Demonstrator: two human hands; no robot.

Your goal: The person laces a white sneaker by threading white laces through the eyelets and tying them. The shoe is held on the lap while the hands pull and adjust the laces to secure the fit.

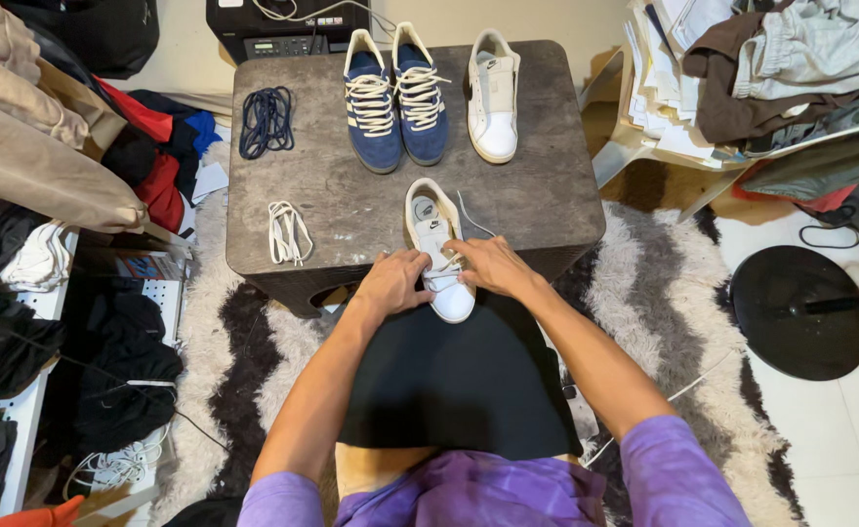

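A white sneaker (433,220) lies at the near edge of a dark square table (351,195), toe pointing toward me. My left hand (395,280) pinches its white lace on the left side of the tongue. My right hand (486,265) grips the lace on the right side. A loose lace end (470,213) trails off to the right of the shoe. The laces cross between my two hands.
On the table stand a pair of navy sneakers (395,98) with cream laces, another white sneaker (494,95), a coiled navy lace (265,119) and a bundled white lace (288,232). Clothes pile up at left, papers and clothes at right. A black round stand base (800,310) sits on the floor.
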